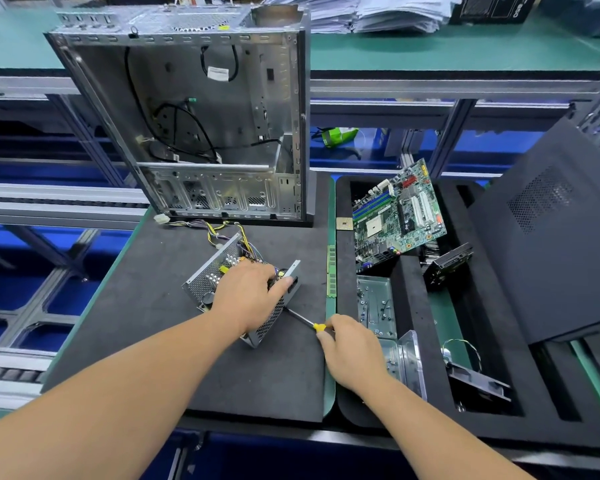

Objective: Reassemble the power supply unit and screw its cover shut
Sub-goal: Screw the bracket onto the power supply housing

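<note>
Head view: the power supply unit (219, 282) sat tilted on the black foam mat (160, 306) of the tabletop, just in front of the open computer case (201, 109), its wire bundle (201, 227) trailing back toward the case. The left hand (248, 296) was clamped over the unit's top, fingers (281, 284) curled round the raised end plate, steadying it. The right hand (352, 351) pinched the yellow-handled screwdriver (309, 322), shaft angled up to the perforated side wall.

To do this step well, I'd say the shaft wanted to line up square with the screw hole, the left hand bearing down so the box could not skid on the foam, and the turns starting light so the thread caught before any force went in.

Hard to make out: the screwdriver tip and the screw itself were lost against the mesh, so whether the bit was seated could not be told. The left palm covered much of the internals and the seam, so how fully the cover sat stayed unclear. The right fingertips hid behind the knuckles.
</note>
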